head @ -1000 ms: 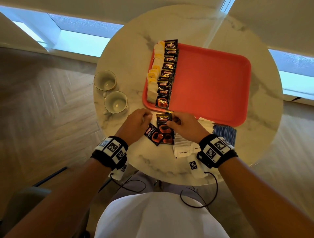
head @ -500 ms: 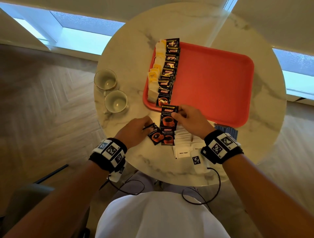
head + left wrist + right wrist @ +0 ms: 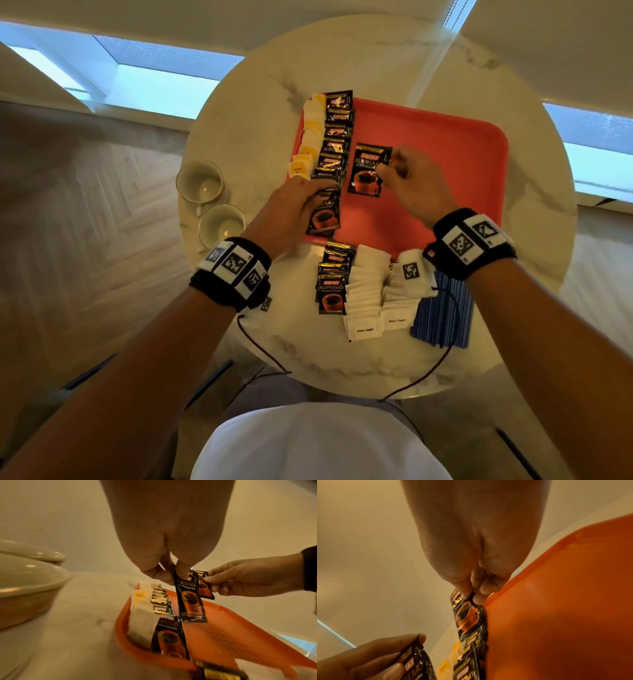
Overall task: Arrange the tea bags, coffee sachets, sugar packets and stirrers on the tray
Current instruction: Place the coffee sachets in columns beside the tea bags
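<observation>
The red tray (image 3: 445,164) lies on the round marble table. Along its left edge run a column of tea bags (image 3: 310,137) and a column of black coffee sachets (image 3: 337,137). Over the near end of that column my left hand (image 3: 313,195) pinches a coffee sachet (image 3: 323,216) by its top; the sachet (image 3: 190,599) hangs upright above the tray. My right hand (image 3: 387,164) pinches a second sachet (image 3: 366,171) just right of the column, also held (image 3: 467,614) over the tray (image 3: 565,601).
On the table in front of the tray lie several more coffee sachets (image 3: 334,277), white sugar packets (image 3: 370,294) and a bundle of blue striped stirrers (image 3: 442,308). Two pale cups (image 3: 202,181) (image 3: 222,222) stand left of the tray.
Both hands have moved from the pile at the table's near edge up over the tray. Each now carries a coffee sachet; the left one picked its sachet off the table.
</observation>
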Demonstrator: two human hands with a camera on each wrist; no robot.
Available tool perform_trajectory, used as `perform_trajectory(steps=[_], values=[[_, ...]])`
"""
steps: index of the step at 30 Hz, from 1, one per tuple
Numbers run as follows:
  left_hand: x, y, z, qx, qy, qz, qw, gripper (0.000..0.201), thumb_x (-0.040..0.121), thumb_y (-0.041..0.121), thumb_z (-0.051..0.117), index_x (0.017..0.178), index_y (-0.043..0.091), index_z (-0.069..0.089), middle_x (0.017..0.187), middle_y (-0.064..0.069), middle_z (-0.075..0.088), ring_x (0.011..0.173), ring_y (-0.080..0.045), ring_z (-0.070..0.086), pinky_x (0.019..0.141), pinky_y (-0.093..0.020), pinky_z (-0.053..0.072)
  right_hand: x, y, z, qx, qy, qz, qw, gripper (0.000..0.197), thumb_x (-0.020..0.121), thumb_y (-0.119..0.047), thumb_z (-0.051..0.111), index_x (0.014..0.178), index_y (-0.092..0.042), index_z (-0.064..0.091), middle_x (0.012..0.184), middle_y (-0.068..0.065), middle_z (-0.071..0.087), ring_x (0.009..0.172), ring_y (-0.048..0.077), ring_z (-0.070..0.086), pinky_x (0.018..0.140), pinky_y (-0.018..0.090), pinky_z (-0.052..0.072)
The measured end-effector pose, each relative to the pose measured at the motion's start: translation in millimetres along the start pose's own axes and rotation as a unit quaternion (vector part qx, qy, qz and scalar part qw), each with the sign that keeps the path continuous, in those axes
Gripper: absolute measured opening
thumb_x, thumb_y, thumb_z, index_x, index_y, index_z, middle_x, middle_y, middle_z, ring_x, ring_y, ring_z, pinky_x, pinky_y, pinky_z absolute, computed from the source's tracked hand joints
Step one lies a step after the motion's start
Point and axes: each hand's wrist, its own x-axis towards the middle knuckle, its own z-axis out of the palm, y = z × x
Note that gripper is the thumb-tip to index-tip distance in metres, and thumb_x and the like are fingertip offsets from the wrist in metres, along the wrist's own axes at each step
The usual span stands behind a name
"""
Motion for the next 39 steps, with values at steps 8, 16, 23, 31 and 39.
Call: perform_trajectory(steps=[8,16,23,31,39], values=[[88,10,0,-0.049,0.048,-0.02,0.997,0.02,0.095,0.017,0.063,0.115,0.018,0.061,0.096,0.004,0.067,0.081,-0.005,0.064,0.071,-0.015,0.053,114,19,-13,-0.074,0.084,0.036,0.993,0.024,0.094,-0.026,0.066,0.11,-0.008,0.064,0.089,0.0,0.065,0.083,0.016,0.062,0.073,0.029,0.048],[139,-8,11,-0.023,0.043,-0.022,0.999,0.023,0.096,0.017,0.061,0.119,0.017,0.065,0.109,0.0,0.069,0.094,-0.005,0.063,0.08,-0.008,0.048,170,36,2,-0.088,0.088,0.084,0.989,0.02,0.09,-0.027,0.071,0.103,-0.012,0.07,0.085,-0.002,0.066,0.079,0.01,0.061,0.072,0.017,0.044],[153,-15,18,-0.016,0.039,-0.025,0.999,0.024,0.096,0.016,0.059,0.12,0.016,0.064,0.116,-0.002,0.068,0.099,-0.003,0.058,0.078,0.004,0.038,165,36,5,-0.102,0.114,0.082,0.985,0.026,0.09,-0.041,0.068,0.092,-0.015,0.068,0.083,-0.005,0.066,0.073,0.007,0.058,0.056,0.0,0.037],[170,-11,16,-0.027,0.078,0.006,0.997,0.024,0.095,0.013,0.059,0.118,0.014,0.066,0.111,0.002,0.068,0.1,-0.005,0.061,0.087,-0.009,0.046,109,32,2,0.056,-0.01,-0.02,0.998,0.012,0.096,-0.024,0.062,0.101,-0.015,0.067,0.09,0.001,0.069,0.077,0.011,0.062,0.075,0.028,0.051],[157,-13,21,-0.013,0.079,-0.017,0.997,0.029,0.093,0.017,0.063,0.122,0.017,0.061,0.118,0.002,0.06,0.099,0.0,0.055,0.084,-0.002,0.043,130,55,7,-0.009,0.055,0.029,0.998,0.006,0.09,-0.017,0.069,0.096,-0.017,0.066,0.084,0.002,0.068,0.072,0.009,0.058,0.065,0.017,0.045]])
